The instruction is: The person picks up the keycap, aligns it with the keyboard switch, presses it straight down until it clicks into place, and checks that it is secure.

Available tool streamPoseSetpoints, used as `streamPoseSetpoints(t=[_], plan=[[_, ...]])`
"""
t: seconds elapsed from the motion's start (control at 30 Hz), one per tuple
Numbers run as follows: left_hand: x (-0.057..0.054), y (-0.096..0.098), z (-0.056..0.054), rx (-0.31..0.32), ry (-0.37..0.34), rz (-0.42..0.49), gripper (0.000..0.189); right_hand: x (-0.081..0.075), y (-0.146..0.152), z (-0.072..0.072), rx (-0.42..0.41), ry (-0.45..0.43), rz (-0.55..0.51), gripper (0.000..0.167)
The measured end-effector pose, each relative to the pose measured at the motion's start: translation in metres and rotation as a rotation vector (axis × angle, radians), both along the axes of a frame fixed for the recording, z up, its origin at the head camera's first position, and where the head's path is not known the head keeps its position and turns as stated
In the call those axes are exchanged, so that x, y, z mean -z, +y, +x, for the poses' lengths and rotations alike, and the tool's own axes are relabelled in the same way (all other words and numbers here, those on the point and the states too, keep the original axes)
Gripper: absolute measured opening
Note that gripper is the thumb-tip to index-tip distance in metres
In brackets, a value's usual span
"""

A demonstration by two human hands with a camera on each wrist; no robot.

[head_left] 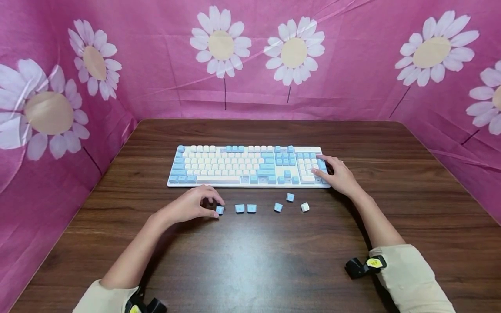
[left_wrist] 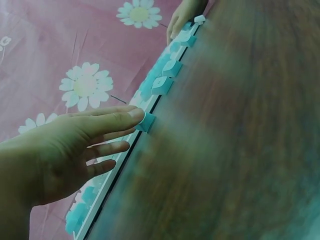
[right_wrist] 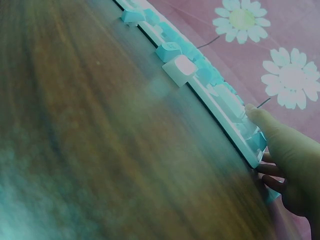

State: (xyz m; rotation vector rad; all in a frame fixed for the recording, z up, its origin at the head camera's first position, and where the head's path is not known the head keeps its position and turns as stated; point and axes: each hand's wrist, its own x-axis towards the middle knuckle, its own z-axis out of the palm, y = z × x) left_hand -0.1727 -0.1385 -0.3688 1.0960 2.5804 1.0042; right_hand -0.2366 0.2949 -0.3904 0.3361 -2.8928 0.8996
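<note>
A blue-and-white keyboard (head_left: pixel 219 178) lies on the wooden table, with bare spots among the keys of its front row. In front of it, my left hand (head_left: pixel 192 204) pinches a small blue keycap (head_left: pixel 220 210) between thumb and fingertips, close over the tabletop. My right hand (head_left: pixel 342 177) grips the keyboard's right end, its thumb over the number keys and the other fingers around the side edge, as the right wrist view shows. Two blue keycaps, one of them nearer the left hand (head_left: pixel 240 209), sit side by side just right of the pinched one.
Farther right are two more blue keycaps, one in front (head_left: pixel 278 207) and one behind (head_left: pixel 290 198), and a white keycap (head_left: pixel 305 207). The brown table (head_left: pixel 250 261) meets a pink cloth (head_left: pixel 156 52) with daisies at the back and sides. Each sleeve carries a black strap device.
</note>
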Motion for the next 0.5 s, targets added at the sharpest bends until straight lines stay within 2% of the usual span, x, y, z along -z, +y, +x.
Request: streamPoseSetpoints(t=[0.23, 0.5], plan=[[-0.0002, 0.0006, 0.0001, -0.012, -0.027, -0.037, 0.021, -0.0014, -0.0002, 0.0004, 0.003, 0.003, 0.007, 0.065], [0.0001, 0.001, 0.0003, -0.03, -0.077, -0.034, 0.018, -0.0014, -0.0009, 0.0002, 0.002, 0.001, 0.001, 0.065]])
